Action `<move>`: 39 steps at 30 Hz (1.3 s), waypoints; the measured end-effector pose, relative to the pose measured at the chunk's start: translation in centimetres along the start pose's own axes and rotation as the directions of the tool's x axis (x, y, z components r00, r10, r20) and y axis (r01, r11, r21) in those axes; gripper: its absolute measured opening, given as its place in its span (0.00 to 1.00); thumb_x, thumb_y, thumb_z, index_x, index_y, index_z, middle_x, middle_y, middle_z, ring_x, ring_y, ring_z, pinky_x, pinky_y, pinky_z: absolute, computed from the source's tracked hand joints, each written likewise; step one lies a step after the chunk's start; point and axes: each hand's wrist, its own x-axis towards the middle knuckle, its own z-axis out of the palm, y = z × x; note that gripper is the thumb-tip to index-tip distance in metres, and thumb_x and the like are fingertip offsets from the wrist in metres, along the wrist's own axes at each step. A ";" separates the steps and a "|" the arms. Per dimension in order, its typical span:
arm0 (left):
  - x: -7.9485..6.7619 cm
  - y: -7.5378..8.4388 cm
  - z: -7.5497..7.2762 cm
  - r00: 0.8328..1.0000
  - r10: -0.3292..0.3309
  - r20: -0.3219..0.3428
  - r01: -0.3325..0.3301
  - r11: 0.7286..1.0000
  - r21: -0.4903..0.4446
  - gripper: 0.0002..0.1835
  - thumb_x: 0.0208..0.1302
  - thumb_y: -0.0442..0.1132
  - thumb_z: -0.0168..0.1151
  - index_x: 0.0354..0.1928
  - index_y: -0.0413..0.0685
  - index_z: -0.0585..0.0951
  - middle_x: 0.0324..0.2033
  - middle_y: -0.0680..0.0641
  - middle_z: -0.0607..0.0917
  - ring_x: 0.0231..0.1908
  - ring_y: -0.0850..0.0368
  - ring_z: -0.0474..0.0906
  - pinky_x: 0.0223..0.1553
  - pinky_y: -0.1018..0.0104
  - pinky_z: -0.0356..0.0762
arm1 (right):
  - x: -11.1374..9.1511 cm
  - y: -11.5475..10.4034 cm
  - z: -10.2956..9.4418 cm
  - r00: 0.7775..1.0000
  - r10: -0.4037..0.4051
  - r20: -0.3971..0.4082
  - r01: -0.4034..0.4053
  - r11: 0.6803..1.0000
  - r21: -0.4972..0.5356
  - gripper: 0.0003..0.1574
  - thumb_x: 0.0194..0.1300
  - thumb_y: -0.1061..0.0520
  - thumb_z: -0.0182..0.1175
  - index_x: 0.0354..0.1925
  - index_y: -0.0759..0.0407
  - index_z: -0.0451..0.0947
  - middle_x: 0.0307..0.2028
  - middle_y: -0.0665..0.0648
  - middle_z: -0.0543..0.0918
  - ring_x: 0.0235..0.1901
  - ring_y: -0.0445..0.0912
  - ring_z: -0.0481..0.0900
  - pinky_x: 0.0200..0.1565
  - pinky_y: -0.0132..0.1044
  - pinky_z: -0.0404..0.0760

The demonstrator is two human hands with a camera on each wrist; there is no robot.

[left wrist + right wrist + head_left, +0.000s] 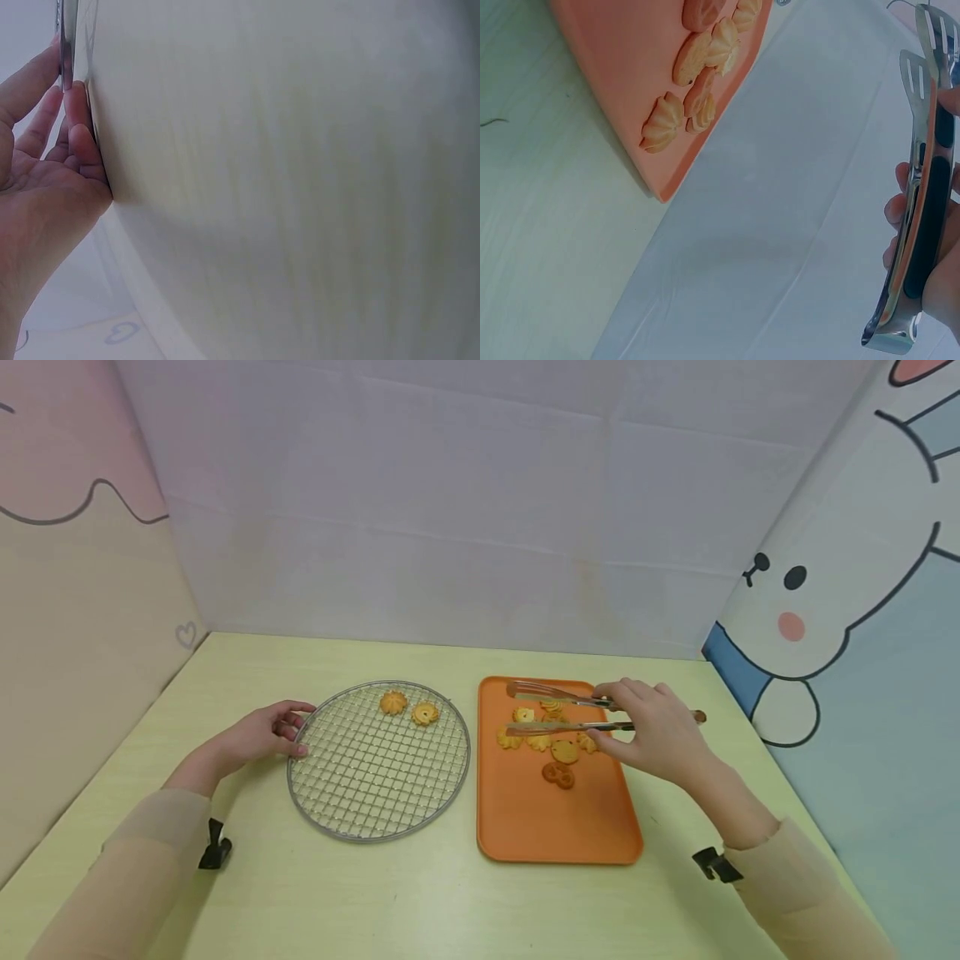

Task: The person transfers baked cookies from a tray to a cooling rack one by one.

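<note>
On the left of the head view, my left hand [264, 737] holds the rim of a round wire cooling rack [360, 768] between thumb and fingers. The left wrist view shows the rim [67, 45] edge-on at the fingertips. Two cookies lie at the rack's far side: a ridged one [393, 702] and a flower-shaped one [425, 713]. My right hand [660, 731] grips metal tongs [577, 725] above an orange tray [555, 835]. The tongs' arms stand apart, with no cookie seen between the slotted tips [922, 71]. Several cookies, including a pretzel-shaped one [558, 774], lie on the tray, partly hidden by the tongs.
Rack and tray stand side by side on a pale wooden table [337, 893], with a narrow gap between them. A pale cloth wall [435, 527] rises behind the table, and printed panels [862, 610] stand at both sides.
</note>
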 end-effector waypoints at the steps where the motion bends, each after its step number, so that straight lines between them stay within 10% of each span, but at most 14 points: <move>1: 0.0 0.0 0.0 1.000 -0.002 0.000 0.002 1.000 0.002 0.42 0.51 0.40 0.72 0.66 0.42 0.62 0.47 0.41 0.67 0.42 0.53 0.66 0.41 0.69 0.68 | -0.2 0.2 0.0 1.000 0.000 -0.006 0.000 1.000 0.005 0.31 0.59 0.34 0.58 0.47 0.55 0.75 0.36 0.51 0.80 0.34 0.45 0.77 0.35 0.42 0.66; 39: 0.2 -0.2 -0.1 1.000 -0.009 -0.004 0.009 1.000 -0.004 0.42 0.51 0.40 0.72 0.66 0.42 0.62 0.46 0.42 0.66 0.41 0.54 0.65 0.40 0.70 0.69 | -7.7 2.9 4.0 0.987 0.080 0.142 -0.079 0.997 -0.011 0.24 0.47 0.46 0.72 0.42 0.51 0.77 0.35 0.48 0.80 0.33 0.42 0.76 0.35 0.41 0.69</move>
